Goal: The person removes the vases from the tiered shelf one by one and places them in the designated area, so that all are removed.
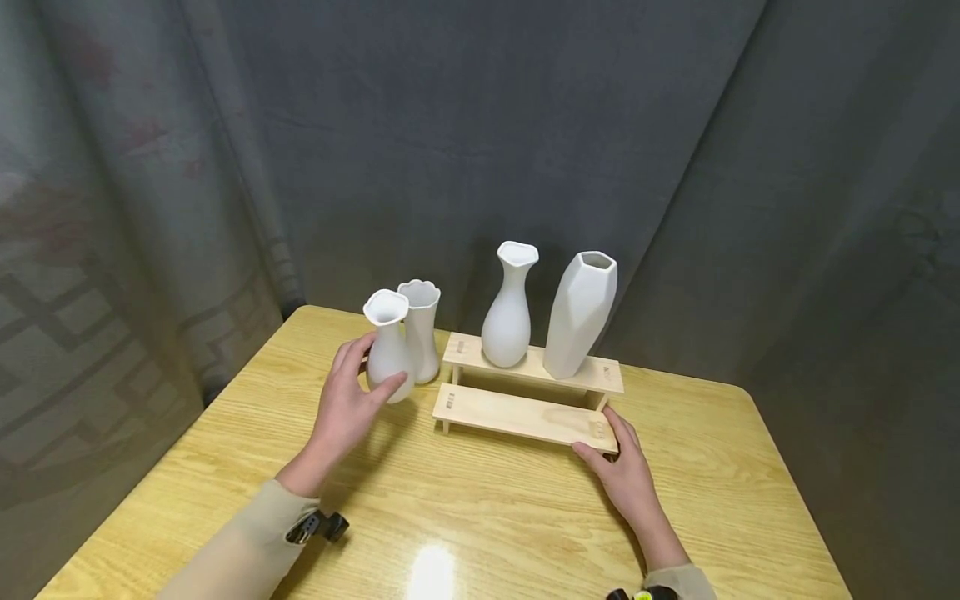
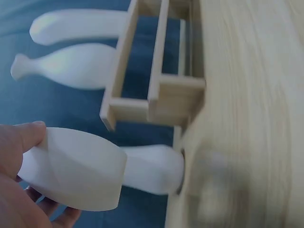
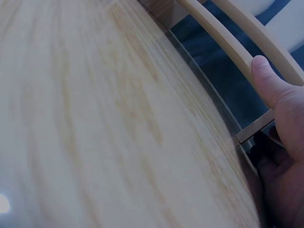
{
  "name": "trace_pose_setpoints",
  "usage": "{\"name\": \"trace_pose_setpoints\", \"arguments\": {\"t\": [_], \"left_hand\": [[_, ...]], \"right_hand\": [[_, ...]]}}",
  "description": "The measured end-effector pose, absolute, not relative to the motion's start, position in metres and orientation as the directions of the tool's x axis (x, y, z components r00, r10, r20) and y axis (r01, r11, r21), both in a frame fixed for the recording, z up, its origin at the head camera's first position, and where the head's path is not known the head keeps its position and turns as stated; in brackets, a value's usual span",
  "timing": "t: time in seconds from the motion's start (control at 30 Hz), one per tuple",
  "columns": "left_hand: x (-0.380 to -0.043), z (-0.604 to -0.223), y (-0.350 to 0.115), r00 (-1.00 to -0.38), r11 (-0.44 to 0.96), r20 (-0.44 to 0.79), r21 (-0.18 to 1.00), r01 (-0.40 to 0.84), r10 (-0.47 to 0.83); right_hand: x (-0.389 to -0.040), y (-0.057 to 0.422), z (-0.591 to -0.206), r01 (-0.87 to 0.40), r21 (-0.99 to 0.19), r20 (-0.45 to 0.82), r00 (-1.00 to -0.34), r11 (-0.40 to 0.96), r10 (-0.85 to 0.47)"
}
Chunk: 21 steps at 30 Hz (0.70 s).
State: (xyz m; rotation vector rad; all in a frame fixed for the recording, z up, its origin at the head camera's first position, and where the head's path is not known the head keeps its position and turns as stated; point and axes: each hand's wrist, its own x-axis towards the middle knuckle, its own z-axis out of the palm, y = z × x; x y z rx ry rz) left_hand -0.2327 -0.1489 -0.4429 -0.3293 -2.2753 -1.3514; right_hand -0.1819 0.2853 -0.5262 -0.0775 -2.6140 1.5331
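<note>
My left hand (image 1: 351, 402) grips a small white vase (image 1: 387, 358) round its body, fingers behind and thumb in front. In the left wrist view this vase (image 2: 76, 168) is raised off the table, its flat base showing. Right behind it stands a white vase with a scalloped rim (image 1: 424, 333). At the right end of a two-step wooden stand (image 1: 517, 414), my right hand (image 1: 624, 471) holds the lower step, thumb at the front edge (image 3: 266, 78) and fingers round the end. On the upper step stand a slim-necked white vase (image 1: 507, 321) and a faceted white vase (image 1: 581, 317), which leans right.
The stand rests on a light wooden table (image 1: 480, 517) toward its back edge. Dark grey curtains (image 1: 465, 150) hang behind and at both sides. A bright light reflection lies on the tabletop near the front.
</note>
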Motion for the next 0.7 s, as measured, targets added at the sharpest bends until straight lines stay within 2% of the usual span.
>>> {"name": "trace_pose_setpoints", "arguments": {"t": [0.7], "left_hand": [[-0.294,-0.472,-0.184,-0.885,0.514,0.438,0.802,0.305,-0.157]], "right_hand": [[-0.181,0.285,-0.525,-0.028,-0.861,0.085,-0.992,0.507,0.089]]}}
